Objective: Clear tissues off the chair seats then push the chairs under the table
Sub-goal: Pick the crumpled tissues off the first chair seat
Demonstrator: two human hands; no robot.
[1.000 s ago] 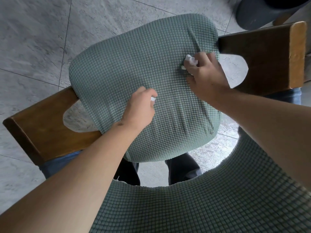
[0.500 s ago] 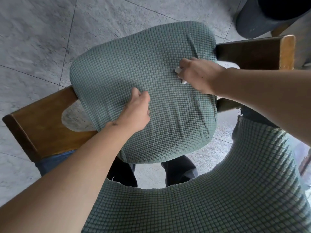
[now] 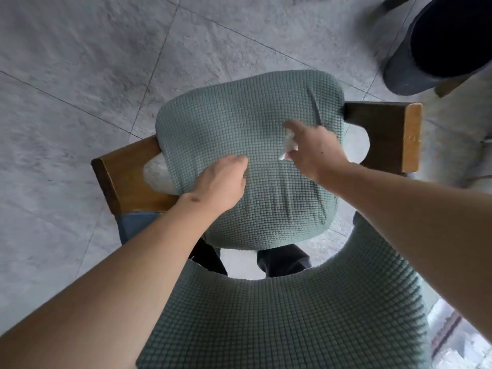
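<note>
Probably dining room: cushioned chair (image 3: 247, 145), tiled floor (image 3: 80, 75)

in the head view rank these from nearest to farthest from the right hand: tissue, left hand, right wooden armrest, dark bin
1. tissue: pinched in the right hand itself, above the green seat.
2. right wooden armrest: just right of that hand.
3. left hand: across the seat, lower left. Close to the armrest's distance, so 2 and 3 are nearly tied.
4. dark bin: top right corner, on the floor.

A floor of large grey stone-look tiles (image 3: 80, 75) with thin dark grout lines fills the upper and left parts of the view. At the top right stands a dark grey round bin (image 3: 436, 46), its open mouth black inside.
</note>
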